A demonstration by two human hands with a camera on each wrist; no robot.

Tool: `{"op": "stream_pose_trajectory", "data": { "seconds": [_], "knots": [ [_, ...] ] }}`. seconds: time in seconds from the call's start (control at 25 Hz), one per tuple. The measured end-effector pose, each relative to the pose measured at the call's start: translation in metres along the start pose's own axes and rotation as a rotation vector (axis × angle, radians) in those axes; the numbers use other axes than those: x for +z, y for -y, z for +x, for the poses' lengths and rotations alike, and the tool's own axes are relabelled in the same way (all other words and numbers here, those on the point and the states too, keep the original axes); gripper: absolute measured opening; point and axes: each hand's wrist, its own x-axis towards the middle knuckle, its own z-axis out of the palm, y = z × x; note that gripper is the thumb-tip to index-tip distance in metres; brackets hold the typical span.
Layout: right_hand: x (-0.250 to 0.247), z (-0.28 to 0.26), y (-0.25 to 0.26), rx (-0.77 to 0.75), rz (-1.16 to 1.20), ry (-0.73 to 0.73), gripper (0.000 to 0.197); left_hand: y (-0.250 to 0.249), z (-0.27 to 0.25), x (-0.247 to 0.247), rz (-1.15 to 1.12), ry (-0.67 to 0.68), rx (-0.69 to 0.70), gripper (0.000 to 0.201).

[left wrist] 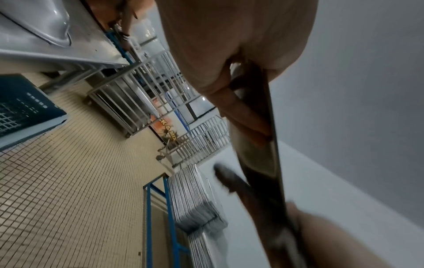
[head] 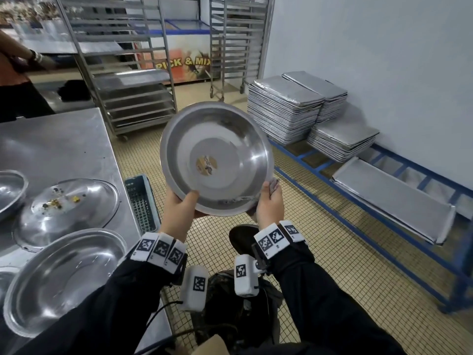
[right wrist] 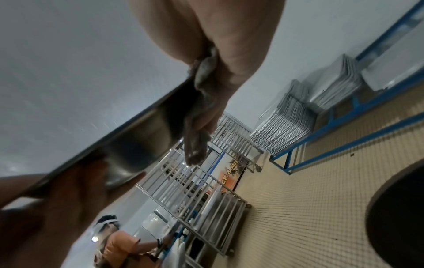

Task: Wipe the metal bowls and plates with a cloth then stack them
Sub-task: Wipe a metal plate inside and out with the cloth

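I hold a round metal bowl [head: 217,160] up over the floor, tilted so its inside faces me, with a sticker at its centre. My left hand [head: 188,201] grips the lower left rim, thumb inside and fingers behind. My right hand [head: 268,194] pinches a grey cloth [head: 274,185] against the lower right rim. The left wrist view shows the bowl's rim [left wrist: 273,145] edge-on, with the cloth [left wrist: 229,179] hanging behind it. In the right wrist view the cloth [right wrist: 201,79] lies bunched between my fingers and the bowl's outer wall [right wrist: 137,141].
On the steel table [head: 64,144] at left lie an empty bowl [head: 66,275], an upturned plate with food bits [head: 69,208] and another bowl [head: 10,190]. A crate [head: 142,203] stands beside the table. Tray stacks [head: 284,108] sit on a blue frame [head: 358,221]. Another person [head: 15,73] stands far left.
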Motion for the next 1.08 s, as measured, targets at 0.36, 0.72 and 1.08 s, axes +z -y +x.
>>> {"op": "stream_pose_trajectory", "data": {
  "seconds": [0.36, 0.72, 1.08],
  "knots": [
    [0.028, -0.047, -0.022, -0.704, -0.513, 0.608, 0.047, -0.010, 0.014, -0.010, 0.189, -0.103, 0.133, 0.016],
    [0.007, -0.001, -0.055, -0.766, -1.018, 0.357, 0.056, -0.013, 0.018, -0.009, 0.160, -0.059, 0.148, 0.014],
    [0.012, 0.005, -0.041, -0.607, -1.023, 0.263, 0.055, -0.012, 0.017, 0.002, 0.152, -0.079, 0.093, 0.014]
  ]
}}
